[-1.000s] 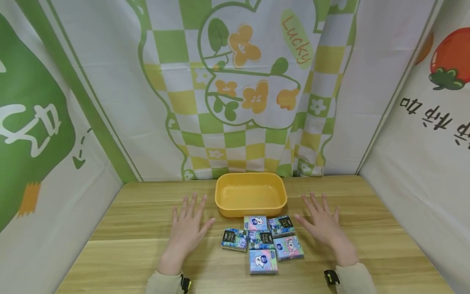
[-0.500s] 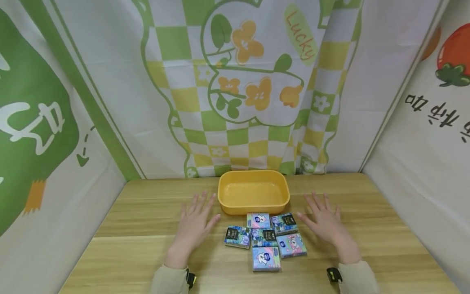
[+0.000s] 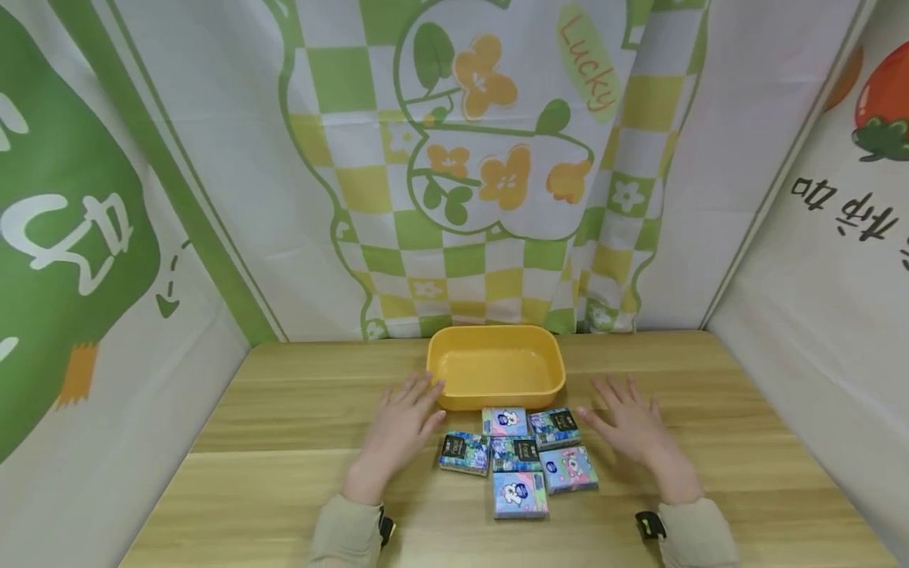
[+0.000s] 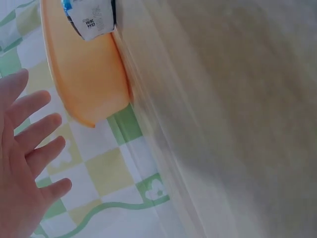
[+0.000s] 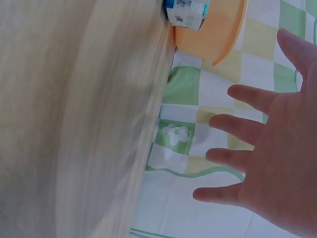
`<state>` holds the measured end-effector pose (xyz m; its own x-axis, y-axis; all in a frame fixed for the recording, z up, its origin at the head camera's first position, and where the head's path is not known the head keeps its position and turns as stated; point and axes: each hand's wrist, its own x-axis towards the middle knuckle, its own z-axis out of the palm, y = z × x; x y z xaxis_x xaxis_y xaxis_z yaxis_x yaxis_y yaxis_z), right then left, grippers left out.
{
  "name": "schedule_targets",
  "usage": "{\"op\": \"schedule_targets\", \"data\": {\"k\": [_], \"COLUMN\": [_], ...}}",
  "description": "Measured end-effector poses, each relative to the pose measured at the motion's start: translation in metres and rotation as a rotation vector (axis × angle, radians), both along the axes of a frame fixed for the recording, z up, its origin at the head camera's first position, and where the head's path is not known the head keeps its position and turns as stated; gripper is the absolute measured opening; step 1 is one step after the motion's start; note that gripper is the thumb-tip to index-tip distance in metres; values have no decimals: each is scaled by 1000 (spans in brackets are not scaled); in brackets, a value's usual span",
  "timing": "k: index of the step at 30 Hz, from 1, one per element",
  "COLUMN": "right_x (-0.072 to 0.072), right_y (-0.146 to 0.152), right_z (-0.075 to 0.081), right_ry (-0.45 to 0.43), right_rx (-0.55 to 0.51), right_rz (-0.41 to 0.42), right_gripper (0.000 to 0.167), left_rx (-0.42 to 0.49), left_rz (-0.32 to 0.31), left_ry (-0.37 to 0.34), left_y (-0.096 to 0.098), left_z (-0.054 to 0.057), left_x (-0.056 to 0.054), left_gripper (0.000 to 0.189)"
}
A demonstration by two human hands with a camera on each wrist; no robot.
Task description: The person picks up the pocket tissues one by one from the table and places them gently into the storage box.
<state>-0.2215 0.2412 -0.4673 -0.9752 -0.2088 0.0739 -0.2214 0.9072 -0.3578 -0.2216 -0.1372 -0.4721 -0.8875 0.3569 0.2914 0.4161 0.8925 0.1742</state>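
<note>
My left hand (image 3: pixel 399 430) has its fingers spread, fingertips at the left front corner of a yellow plastic basin (image 3: pixel 495 401). To the right of the basin, my right hand (image 3: pixel 632 424) is spread palm down with nothing in it. Between the hands lie several small tissue packs. One dark floral tissue pack (image 3: pixel 465 453) is nearest my left thumb, and another dark floral pack (image 3: pixel 555 427) is close to my right thumb. A pink-and-blue pack with a cartoon animal (image 3: pixel 520 495) lies at the front. Both wrist views show straight, apart fingers beside the basin's orange-looking side (image 4: pixel 89 74).
The wooden table (image 3: pixel 284 442) ends at a checked green-and-yellow curtain (image 3: pixel 461 260) behind the basin. Printed white fabric walls (image 3: pixel 817 315) enclose the left and right sides. A black wrist strap (image 3: pixel 649 525) is at the right sleeve.
My left hand has moved right and slightly inward to the basin's corner. The right hand stays about where it was, beside the packs. The head view has shifted slightly; packs and basin keep their places.
</note>
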Motion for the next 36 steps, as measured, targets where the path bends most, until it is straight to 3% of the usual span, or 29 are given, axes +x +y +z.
{"op": "schedule_targets", "data": {"k": [10, 19, 36], "right_x": [-2, -3, -8], "right_y": [-3, -5, -11], "right_z": [2, 0, -3], "right_ry": [14, -49, -43], "right_rx": [37, -10, 20], "right_rz": [36, 102, 151], "right_gripper": [73, 71, 60], "left_rx": [-30, -19, 48], "left_rz": [-60, -80, -162], "left_ry": [14, 5, 102], "left_y": [6, 6, 7], "left_z": [6, 8, 10], "left_x": [-4, -6, -15], "left_gripper": [43, 39, 31]}}
